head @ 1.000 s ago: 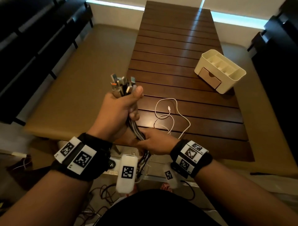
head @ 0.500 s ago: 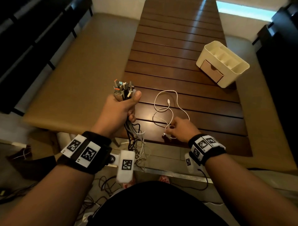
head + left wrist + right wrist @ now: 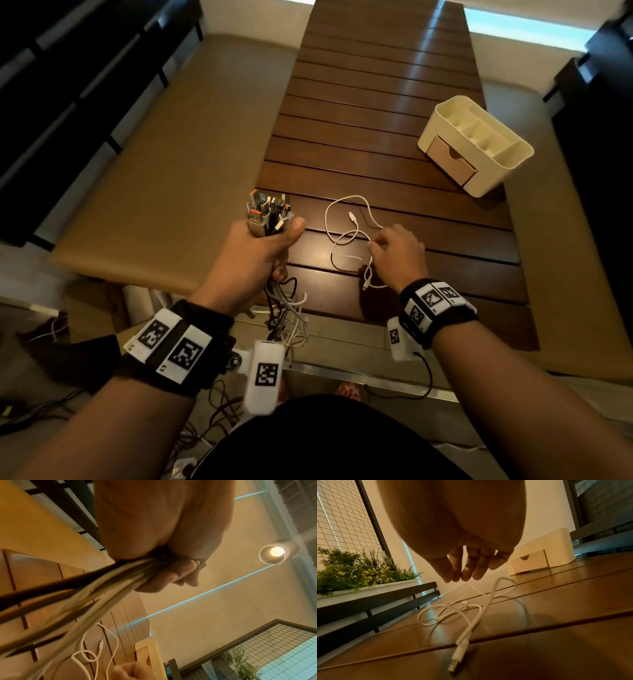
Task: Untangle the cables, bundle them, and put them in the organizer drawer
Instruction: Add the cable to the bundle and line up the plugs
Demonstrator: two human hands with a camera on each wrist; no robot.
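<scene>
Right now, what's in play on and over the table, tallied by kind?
Cable bunches gripped in a hand: 1, in the left hand, the cable bunch
Loose white cables on the table: 1, the white cable under the right hand
Organizers: 1, the organizer
Drawers: 1, the drawer, closed
Total: 4

The worktop (image 3: 383, 113) is dark brown slatted wood with a smooth, glossy finish that reflects the light. The white cable (image 3: 346, 236) lying on it has a smooth, plastic-looking sheath and a white plug with a metal tip. The cable bundle (image 3: 269, 219) shows shiny metal connectors and black and white sheaths. The organizer (image 3: 479, 137) looks like cream matt plastic; its drawer (image 3: 450, 161) front is a pale, matt, wood-like tan. The wrist bands (image 3: 178, 349) look like black cloth.
</scene>
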